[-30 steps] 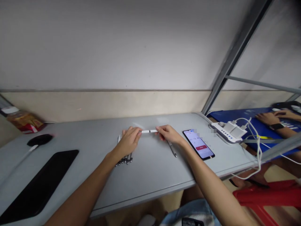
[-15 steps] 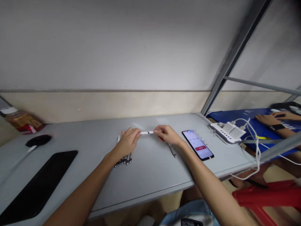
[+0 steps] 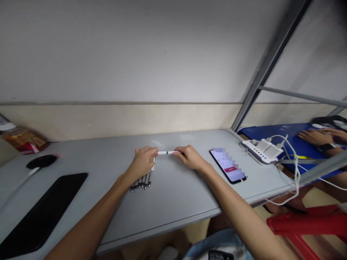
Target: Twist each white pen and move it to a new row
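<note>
A slim white pen (image 3: 163, 152) with a dark band near its middle is held level between both hands, just above the grey desk. My left hand (image 3: 143, 159) is closed on the pen's left end, the fingers wrapped over it. My right hand (image 3: 189, 156) pinches the right end between thumb and fingers, hiding the tip. Below my left hand lie several pens (image 3: 141, 181) side by side, their silver-grey ends towards me and their upper parts mostly covered. Another pen (image 3: 200, 176) lies under my right wrist, only its end showing.
A lit phone (image 3: 228, 166) lies to the right, beside a white power strip (image 3: 260, 153) with plugs and cables. On the left are a flat black object (image 3: 46, 213), a dark oval pad (image 3: 42, 161) and a bottle (image 3: 24, 140). Another person's hands (image 3: 316, 137) rest on a blue table.
Both hands have shifted slightly left with the pen between them. The right forearm now covers more of the pen lying beneath it.
</note>
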Demonstrator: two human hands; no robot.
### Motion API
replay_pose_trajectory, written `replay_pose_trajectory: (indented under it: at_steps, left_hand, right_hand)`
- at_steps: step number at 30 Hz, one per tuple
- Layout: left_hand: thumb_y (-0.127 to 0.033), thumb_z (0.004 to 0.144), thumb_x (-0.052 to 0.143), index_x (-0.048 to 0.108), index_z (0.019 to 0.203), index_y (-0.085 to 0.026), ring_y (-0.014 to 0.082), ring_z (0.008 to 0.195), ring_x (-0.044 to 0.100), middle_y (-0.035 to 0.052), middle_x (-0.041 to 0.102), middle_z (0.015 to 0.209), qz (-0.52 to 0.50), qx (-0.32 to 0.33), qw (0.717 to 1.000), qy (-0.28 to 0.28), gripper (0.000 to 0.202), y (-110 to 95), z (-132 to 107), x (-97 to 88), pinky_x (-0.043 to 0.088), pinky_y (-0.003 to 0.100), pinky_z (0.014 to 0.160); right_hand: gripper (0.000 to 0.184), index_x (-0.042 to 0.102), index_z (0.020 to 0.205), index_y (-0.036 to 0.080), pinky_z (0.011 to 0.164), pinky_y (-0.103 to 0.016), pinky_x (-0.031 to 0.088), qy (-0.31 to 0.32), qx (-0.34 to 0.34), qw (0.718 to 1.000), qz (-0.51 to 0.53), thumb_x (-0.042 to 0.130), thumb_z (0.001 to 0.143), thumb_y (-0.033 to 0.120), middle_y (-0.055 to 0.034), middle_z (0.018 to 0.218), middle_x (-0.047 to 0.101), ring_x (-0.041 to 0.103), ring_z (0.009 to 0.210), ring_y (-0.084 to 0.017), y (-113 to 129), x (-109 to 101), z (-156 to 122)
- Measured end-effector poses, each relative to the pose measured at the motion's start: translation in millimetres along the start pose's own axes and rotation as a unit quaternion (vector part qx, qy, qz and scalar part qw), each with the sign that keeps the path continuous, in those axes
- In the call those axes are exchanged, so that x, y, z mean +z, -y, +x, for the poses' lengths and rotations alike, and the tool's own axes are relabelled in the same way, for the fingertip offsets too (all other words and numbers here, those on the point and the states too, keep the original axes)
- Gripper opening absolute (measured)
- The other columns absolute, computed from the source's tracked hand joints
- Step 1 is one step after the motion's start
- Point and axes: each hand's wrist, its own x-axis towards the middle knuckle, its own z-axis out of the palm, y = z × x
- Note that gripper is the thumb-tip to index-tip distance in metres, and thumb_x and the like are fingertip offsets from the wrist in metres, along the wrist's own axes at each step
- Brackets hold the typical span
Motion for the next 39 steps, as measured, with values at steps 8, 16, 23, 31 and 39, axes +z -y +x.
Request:
replay_pose_trajectory:
  at_steps: [8,16,23,31,39]
  left_hand:
    - [-0.035,0.094,0.037,0.061,0.099,-0.024,0.0186,0.095,0.056,0.002,0.066,0.096,-0.082,0.049,0.995,-0.026,0.027,-7.0,-0.6,-6.0,0.036,0.034,0.086]
    - [-0.02,0.082,0.044,0.057,0.098,-0.022,0.0168,0.072,0.054,-0.0003,0.058,0.074,-0.034,-0.009,0.998,-0.05,0.02,20.1,2.4,-3.6,0.041,0.031,0.074]
    - [-0.021,0.084,0.045,0.055,0.1,-0.024,0.0211,0.091,0.055,0.0037,0.061,0.094,-0.013,0.004,0.999,-0.038,0.019,15.5,0.2,-4.3,0.038,0.037,0.082]
    - [-0.027,0.081,0.051,0.057,0.096,-0.025,0.0277,0.099,0.049,0.0053,0.062,0.099,0.061,0.003,0.998,0.016,0.016,17.2,-5.0,-3.5,0.033,0.043,0.082]
    - [-0.03,0.086,0.045,0.057,0.097,-0.025,0.0252,0.097,0.047,0.0047,0.062,0.098,0.059,0.012,0.998,0.024,0.017,4.7,-6.2,1.4,0.03,0.039,0.079]
  right_hand:
    - [0.028,0.06,0.097,0.019,0.067,-0.026,0.046,-0.111,0.146,0.86,0.476,0.062,0.081,0.042,-0.0043,0.088,0.062,0.057,0.08,-0.016,-0.5,-7.6,8.5]
    - [0.024,0.046,0.11,0.033,0.038,-0.017,0.016,-0.151,0.155,0.723,0.656,0.056,0.088,0.034,0.0081,0.058,0.026,0.02,0.042,-0.008,-12.3,-23.3,4.8]
    - [0.027,0.045,0.109,0.032,0.038,-0.016,0.012,-0.142,0.145,0.715,0.669,0.059,0.086,0.033,0.008,0.06,0.021,0.016,0.044,-0.008,-12.9,-21.2,5.3]
    - [0.027,0.044,0.107,0.032,0.038,-0.016,0.009,-0.125,0.148,0.706,0.681,0.06,0.085,0.032,0.0083,0.059,0.023,0.015,0.043,-0.007,-11.1,-21.8,5.7]
    - [0.016,0.046,0.094,0.027,0.036,-0.014,0.01,-0.123,0.156,0.685,0.701,0.059,0.086,0.028,0.0089,0.056,0.031,0.018,0.04,-0.005,-8.6,-22.4,7.1]
